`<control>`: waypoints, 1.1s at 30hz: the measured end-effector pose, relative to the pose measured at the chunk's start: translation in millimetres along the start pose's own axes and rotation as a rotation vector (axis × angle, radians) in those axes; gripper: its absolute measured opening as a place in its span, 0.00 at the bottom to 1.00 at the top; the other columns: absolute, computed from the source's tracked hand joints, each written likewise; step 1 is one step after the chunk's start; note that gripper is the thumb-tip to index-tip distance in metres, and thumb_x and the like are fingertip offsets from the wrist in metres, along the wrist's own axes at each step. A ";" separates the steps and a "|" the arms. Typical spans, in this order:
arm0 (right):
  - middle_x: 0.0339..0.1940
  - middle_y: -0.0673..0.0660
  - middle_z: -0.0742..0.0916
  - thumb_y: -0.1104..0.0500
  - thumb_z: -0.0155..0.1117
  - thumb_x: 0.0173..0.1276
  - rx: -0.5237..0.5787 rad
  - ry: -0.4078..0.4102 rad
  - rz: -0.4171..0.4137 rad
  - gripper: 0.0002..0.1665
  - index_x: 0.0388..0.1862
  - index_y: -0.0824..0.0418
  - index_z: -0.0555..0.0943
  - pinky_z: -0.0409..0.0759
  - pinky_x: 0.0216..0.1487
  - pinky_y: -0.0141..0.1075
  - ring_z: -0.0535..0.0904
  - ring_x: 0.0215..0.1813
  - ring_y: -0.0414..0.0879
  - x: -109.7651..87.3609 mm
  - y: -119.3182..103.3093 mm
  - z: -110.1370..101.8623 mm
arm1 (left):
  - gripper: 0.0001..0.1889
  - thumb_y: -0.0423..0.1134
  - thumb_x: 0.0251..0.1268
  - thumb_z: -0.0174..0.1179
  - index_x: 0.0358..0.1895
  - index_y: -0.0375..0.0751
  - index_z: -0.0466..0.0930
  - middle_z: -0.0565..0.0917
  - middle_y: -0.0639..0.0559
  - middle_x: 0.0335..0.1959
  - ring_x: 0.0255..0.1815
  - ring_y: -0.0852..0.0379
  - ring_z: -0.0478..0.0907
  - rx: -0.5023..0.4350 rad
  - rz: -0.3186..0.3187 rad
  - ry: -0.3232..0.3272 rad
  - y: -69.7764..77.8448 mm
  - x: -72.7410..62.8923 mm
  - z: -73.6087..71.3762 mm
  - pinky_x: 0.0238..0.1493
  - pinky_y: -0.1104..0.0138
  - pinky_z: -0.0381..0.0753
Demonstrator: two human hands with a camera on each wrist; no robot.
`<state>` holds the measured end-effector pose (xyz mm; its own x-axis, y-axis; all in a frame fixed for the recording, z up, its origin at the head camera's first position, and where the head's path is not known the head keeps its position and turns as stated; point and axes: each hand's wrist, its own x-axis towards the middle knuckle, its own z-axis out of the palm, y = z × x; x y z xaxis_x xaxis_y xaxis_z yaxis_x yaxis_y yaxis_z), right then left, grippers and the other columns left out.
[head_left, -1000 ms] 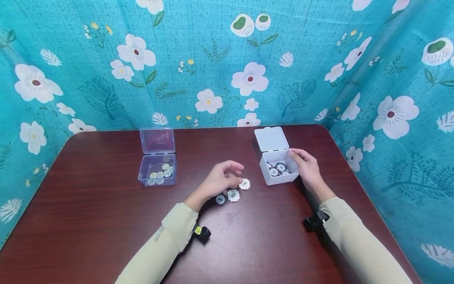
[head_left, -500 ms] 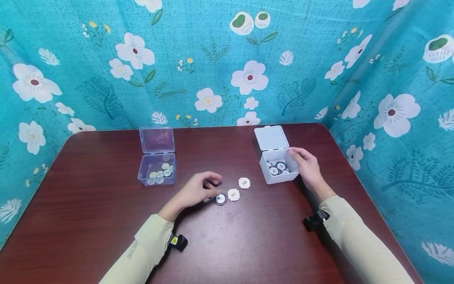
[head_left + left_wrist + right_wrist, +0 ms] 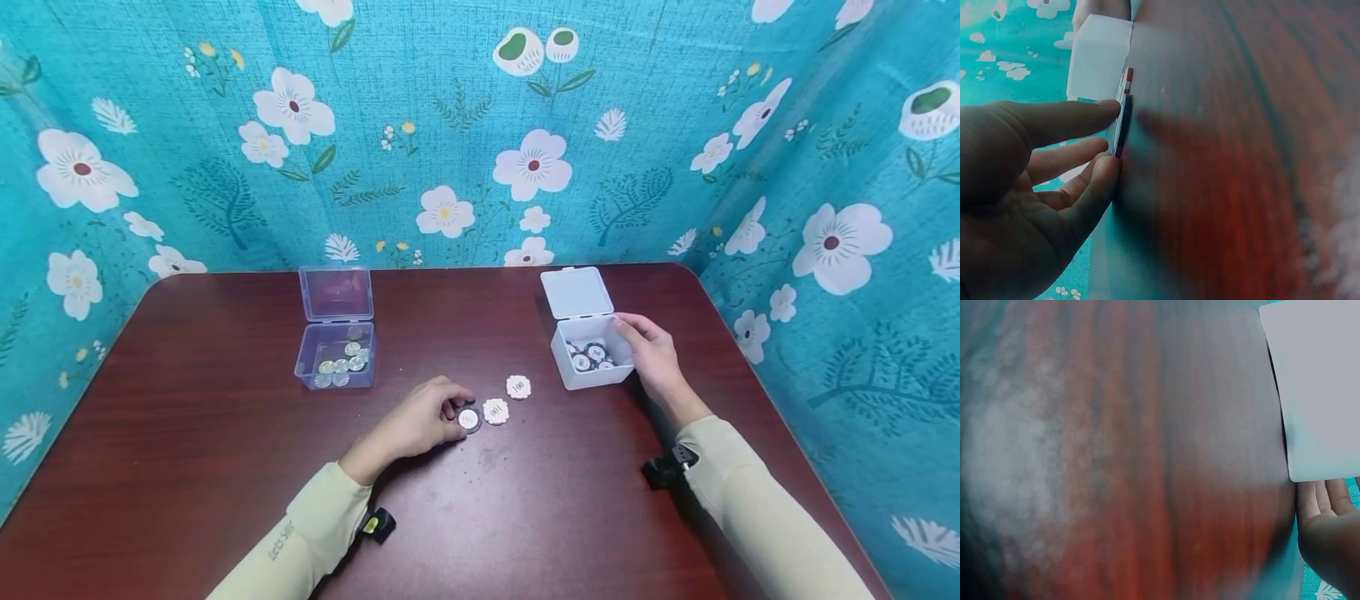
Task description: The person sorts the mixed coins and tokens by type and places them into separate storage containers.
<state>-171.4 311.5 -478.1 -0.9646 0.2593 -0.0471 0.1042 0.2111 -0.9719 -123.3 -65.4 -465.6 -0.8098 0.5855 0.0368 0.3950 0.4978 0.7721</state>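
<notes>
A black-edged poker chip [image 3: 468, 419] lies on the dark wooden table, and my left hand [image 3: 420, 423] pinches it by its edges between thumb and fingers. Close on its right are two white poker chips, one marked 100 [image 3: 496, 412] and another 100 chip [image 3: 518, 387] a little further back. My right hand [image 3: 654, 360] grips the right wall of a small white box [image 3: 596, 380], thumb over the rim. Inside that box lie several dark poker chips [image 3: 582, 362]. The right wrist view shows the box's plain side with fingers [image 3: 1322, 499] beside it.
At the back left stands a translucent purple box [image 3: 307, 357], its lid raised, with several silvery coins [image 3: 341, 365] in it. The white box's lid [image 3: 576, 292] is tipped back. A blue flowered curtain [image 3: 450, 125] hangs behind the table and along the right.
My left hand has moved left, away from the white chips, and taken hold of the black-edged poker chip. The right hand has stayed on the white box.
</notes>
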 end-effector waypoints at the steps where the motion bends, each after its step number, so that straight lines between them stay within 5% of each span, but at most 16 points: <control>1: 0.52 0.49 0.83 0.46 0.64 0.74 0.000 -0.001 0.001 0.28 0.62 0.64 0.80 0.68 0.56 0.37 0.73 0.55 0.43 -0.1 -0.2 -0.3 | 0.24 0.26 0.48 0.74 0.53 0.30 0.83 0.79 0.49 0.38 0.34 0.56 0.77 0.009 0.002 0.000 0.3 0.0 0.2 0.38 0.69 0.78; 15: 0.52 0.49 0.83 0.45 0.63 0.74 -0.001 0.001 0.005 0.29 0.62 0.64 0.79 0.69 0.56 0.37 0.73 0.55 0.43 0.0 0.2 -0.8 | 0.18 0.29 0.49 0.74 0.47 0.35 0.87 0.77 0.52 0.32 0.34 0.56 0.77 0.112 0.048 -0.004 0.3 1.4 2.1 0.39 0.69 0.76; 33: 0.54 0.51 0.82 0.45 0.63 0.74 0.001 -0.003 0.001 0.28 0.62 0.64 0.79 0.69 0.56 0.37 0.72 0.55 0.44 0.0 1.2 -0.8 | 0.15 0.31 0.49 0.75 0.43 0.38 0.86 0.77 0.53 0.31 0.33 0.57 0.76 0.108 0.048 0.021 -2.5 2.8 3.8 0.39 0.68 0.75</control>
<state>-171.1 312.5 -479.1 -0.9652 0.2569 -0.0486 0.1049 0.2103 -0.9720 -124.8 -62.6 -469.8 -0.7972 0.5976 0.0862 0.4770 0.5359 0.6966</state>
